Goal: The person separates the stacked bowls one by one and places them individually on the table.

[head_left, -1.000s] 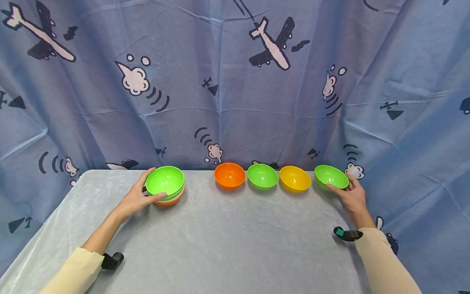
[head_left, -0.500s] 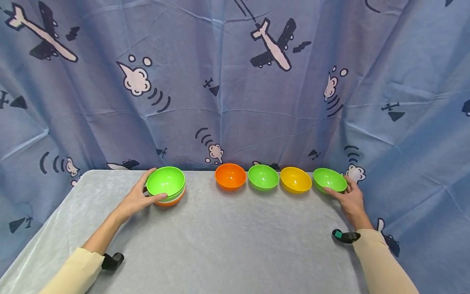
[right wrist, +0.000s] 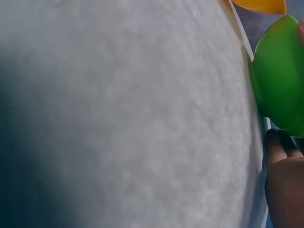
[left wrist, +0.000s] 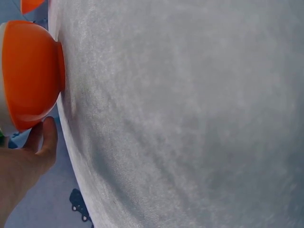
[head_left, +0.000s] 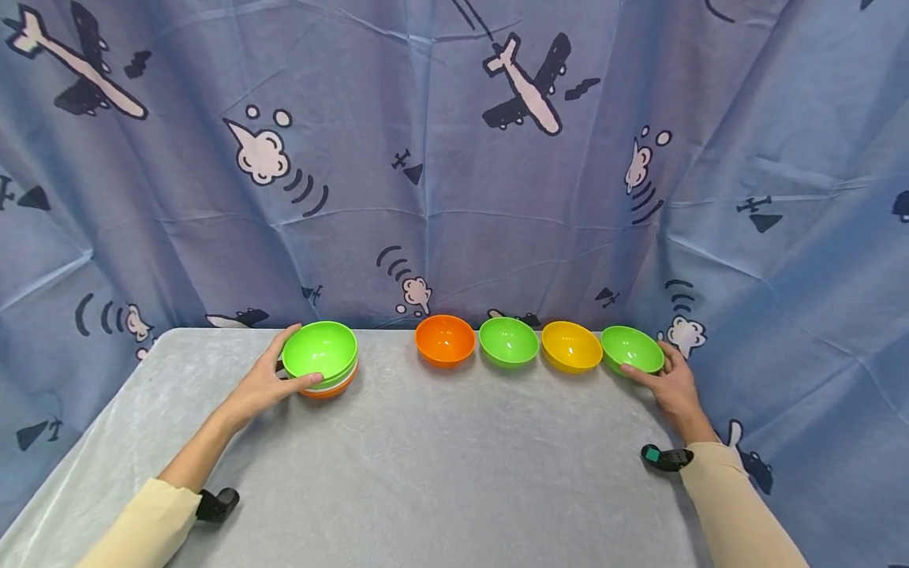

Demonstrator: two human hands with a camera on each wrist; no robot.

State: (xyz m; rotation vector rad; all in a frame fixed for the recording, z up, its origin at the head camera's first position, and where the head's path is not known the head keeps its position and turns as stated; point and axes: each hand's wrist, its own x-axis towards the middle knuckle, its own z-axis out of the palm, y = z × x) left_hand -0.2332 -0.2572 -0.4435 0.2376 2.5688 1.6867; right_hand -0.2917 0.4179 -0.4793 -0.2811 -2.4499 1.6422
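Gripping a round green plastic bowl (head_left: 630, 348), the right hand (head_left: 676, 388) has drawn it leftward, tightening the bowl row (head_left: 511, 344); the left hand (head_left: 266, 384) grasps stacked multicoloured bowls (head_left: 321, 349).

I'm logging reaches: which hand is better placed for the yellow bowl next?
Probably the right hand: it grips the rightmost green bowl, beside the yellow bowl; the left hand holds the distant stack.

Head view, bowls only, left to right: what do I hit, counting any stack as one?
Green-topped bowl stack → orange bowl → middle green bowl → yellow bowl → rightmost green bowl.
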